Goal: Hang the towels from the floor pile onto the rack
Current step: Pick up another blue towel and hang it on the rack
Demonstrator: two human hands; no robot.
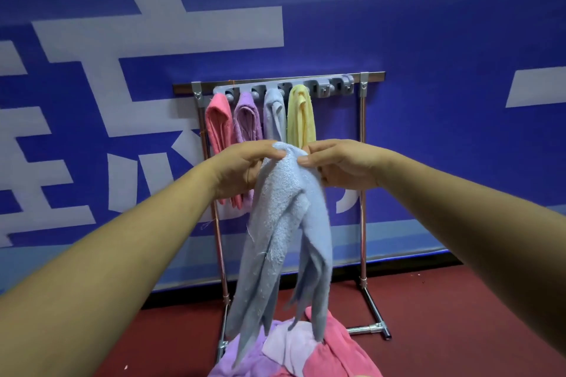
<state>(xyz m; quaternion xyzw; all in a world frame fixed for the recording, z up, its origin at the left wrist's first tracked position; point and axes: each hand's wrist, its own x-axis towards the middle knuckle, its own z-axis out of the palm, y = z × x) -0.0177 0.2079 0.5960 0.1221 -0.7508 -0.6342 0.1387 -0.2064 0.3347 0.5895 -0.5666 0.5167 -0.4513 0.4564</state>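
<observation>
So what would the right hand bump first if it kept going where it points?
The right hand points leftward, pinching the blue towel; going on, it would probably meet the left hand first. The yellow towel hangs behind, depth unclear.

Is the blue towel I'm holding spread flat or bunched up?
Bunched. The left hand and right hand pinch the light blue towel at its top; the rest hangs in folds.

Both arms reach forward, left hand [242, 168] and right hand [340, 165] pinching, thumbs nearly meeting.
</observation>
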